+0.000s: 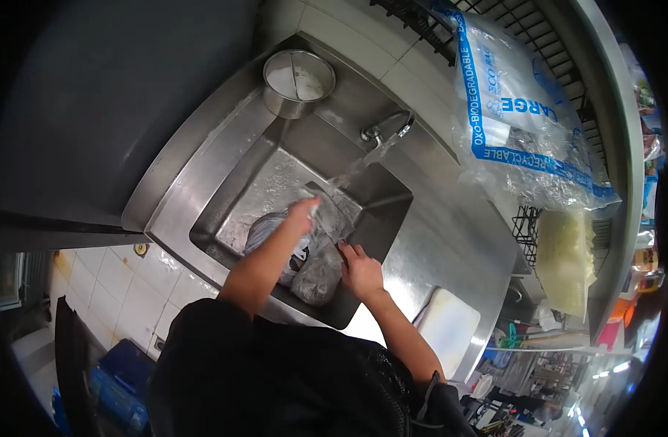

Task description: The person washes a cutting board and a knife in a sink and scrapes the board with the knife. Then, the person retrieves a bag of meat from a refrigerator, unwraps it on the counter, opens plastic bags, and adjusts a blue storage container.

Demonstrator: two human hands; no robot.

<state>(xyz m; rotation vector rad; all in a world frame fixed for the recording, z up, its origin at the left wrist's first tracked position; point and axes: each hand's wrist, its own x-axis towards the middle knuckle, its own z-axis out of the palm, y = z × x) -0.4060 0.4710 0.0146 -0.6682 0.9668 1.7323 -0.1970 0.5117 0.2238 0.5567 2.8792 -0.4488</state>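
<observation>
Over the steel sink (228,197), my left hand (303,216) is closed around something small and whitish that I cannot make out. My right hand (361,271) is closed at the sink's right side, on what looks like the handle of a knife (325,195). Its thin blade points up and left toward my left hand; the handle is mostly hidden. Below my hands, clear plastic bags (315,280) with dark contents and a grey-white bag (265,229) lie in the basin. Water runs from the faucet (374,135) into the sink.
A round metal pot (286,107) with whitish contents stands at the sink's back left corner. On the right counter lies a white board (448,331). A large plastic bag pack (519,109) and a yellowish container (563,255) are on the wire rack at the right.
</observation>
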